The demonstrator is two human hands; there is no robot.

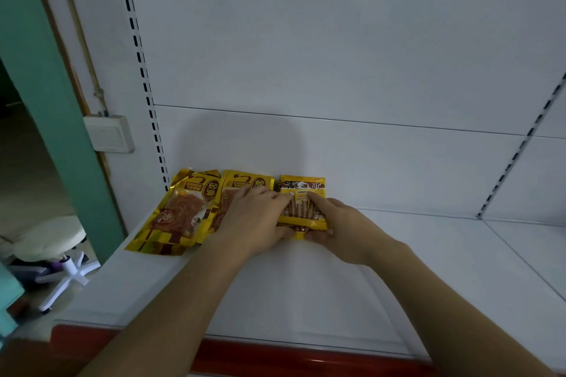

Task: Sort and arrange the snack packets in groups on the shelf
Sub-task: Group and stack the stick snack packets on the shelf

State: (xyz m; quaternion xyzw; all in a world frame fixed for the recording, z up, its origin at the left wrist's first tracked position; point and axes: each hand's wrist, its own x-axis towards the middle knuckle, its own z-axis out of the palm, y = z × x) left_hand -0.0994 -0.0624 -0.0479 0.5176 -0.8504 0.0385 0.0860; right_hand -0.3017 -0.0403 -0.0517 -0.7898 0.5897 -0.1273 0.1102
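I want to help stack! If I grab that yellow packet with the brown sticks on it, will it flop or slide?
The yellow packet looks like thin glossy film, so it probably bends and slips easily. It lies flat, so rolling seems unlikely. The sticks pictured may snap if squeezed.

— Any print you can read?
— Only upside-down Chinese characters — large dark ones on the small yellow foil packet (302,186), gold-ringed ones on the two shiny gold foil packets (196,190) beside it. Too blurred to make out.
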